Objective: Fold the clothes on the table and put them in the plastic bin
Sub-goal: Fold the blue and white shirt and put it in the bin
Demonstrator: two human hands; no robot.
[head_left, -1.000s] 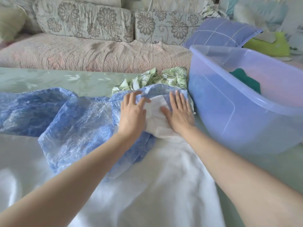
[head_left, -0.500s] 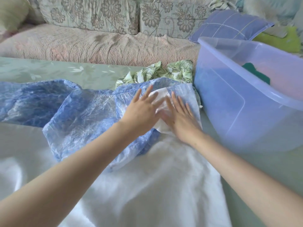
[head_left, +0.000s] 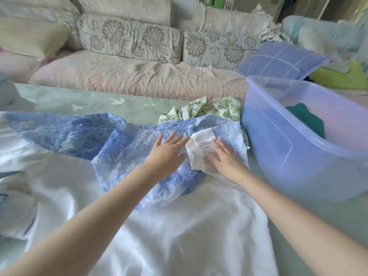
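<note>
Blue marbled garment (head_left: 79, 134) spread on table (head_left: 79, 100), lying over white cloth (head_left: 179, 226). Left hand (head_left: 167, 154) flat on the blue fabric, fingers straight, slightly spread, gripping nothing. Right hand (head_left: 225, 159) also flat, fingers extended, pressing white inner panel (head_left: 201, 146). Plastic bin (head_left: 278, 152) just right of hands, teal item (head_left: 306, 118) inside. Green leaf-print garment (head_left: 215, 108) bunched behind, just beside bin.

A single wide-angle view, worn on the head, looks forward and down across the bench (head_left: 79, 100) from close above its near edge. It faces the sofa (head_left: 139, 76) beyond the bench; the plastic bin (head_left: 278, 148) stands near at right.
</note>
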